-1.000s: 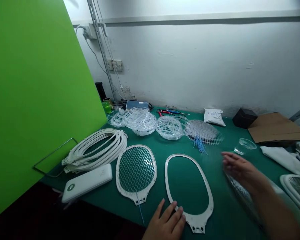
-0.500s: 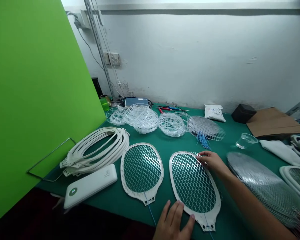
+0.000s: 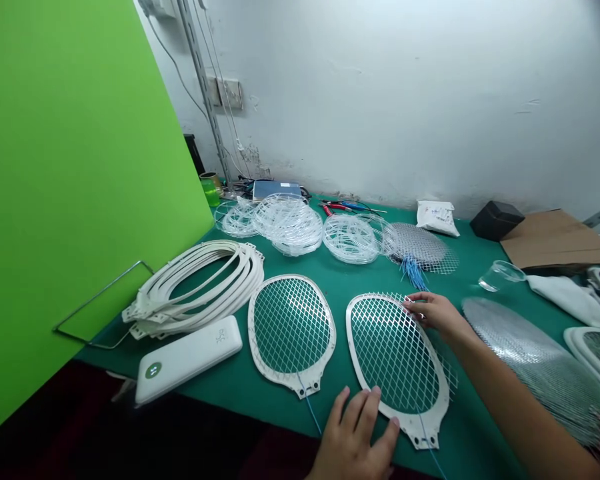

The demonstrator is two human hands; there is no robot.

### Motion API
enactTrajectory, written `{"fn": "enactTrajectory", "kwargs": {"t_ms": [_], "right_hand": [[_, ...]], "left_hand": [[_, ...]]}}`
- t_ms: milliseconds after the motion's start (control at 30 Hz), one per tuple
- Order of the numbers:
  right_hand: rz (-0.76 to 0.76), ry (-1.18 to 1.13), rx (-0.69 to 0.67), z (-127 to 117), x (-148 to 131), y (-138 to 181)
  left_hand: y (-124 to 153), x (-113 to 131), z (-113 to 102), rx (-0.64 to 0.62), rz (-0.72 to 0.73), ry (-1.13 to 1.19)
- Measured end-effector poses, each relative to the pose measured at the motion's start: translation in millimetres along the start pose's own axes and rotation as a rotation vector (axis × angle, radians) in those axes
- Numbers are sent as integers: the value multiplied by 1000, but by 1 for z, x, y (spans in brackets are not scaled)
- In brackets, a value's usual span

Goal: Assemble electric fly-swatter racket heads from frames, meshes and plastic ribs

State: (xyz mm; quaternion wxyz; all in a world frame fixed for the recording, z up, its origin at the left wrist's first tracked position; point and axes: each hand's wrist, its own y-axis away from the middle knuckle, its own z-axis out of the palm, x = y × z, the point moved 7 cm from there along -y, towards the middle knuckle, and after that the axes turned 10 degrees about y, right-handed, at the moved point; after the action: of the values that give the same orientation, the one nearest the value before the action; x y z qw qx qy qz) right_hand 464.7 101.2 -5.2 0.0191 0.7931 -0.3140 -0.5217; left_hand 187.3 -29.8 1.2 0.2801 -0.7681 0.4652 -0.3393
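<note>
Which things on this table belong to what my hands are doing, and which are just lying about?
Likely the job:
white frame at left hand
mesh at right hand
mesh stack
frame stack
neighbouring meshed frame

Apparently just lying about:
white device
clear cup
black box
cardboard

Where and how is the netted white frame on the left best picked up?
Probably by its short neck, from the near side: it juts out there, broader than the rim. The mesh looks thin. Avoid the blue wire.

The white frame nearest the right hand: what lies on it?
On the frame lie a mesh, overhanging its right edge, and a blue wire. What the right hand covers at the upper right cannot be seen.
</note>
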Motion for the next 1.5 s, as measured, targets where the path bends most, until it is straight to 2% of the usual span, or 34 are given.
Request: {"fn": "enactTrajectory", "kwargs": {"t_ms": [133,333,567,800,967,1100,1267,1500], "right_hand": [[24,-27,-28,-2,-1,-1],[56,-25,-56,-4,0,0],[38,15,-81,13,-1,-6],[13,82,-27,12,-1,-9],[-4,126,-11,11,1,-10],[-44,186,10,10,-1,-9],[-132,316,99,11,-7,-8],[-300,611,232,17,-14,-2]], "left_hand": [[0,1,0,13,10,-10],[-4,0,-4,-37,12,-20],[-8,2,-13,10,10,-33],[-9,2,-14,-117,64,-50],[-7,1,-13,-139,70,-38],[-5,1,-10,-175,78,-37],[-3,0,-6,-256,70,-42],[-1,-3,1,-340,69,-32]]}}
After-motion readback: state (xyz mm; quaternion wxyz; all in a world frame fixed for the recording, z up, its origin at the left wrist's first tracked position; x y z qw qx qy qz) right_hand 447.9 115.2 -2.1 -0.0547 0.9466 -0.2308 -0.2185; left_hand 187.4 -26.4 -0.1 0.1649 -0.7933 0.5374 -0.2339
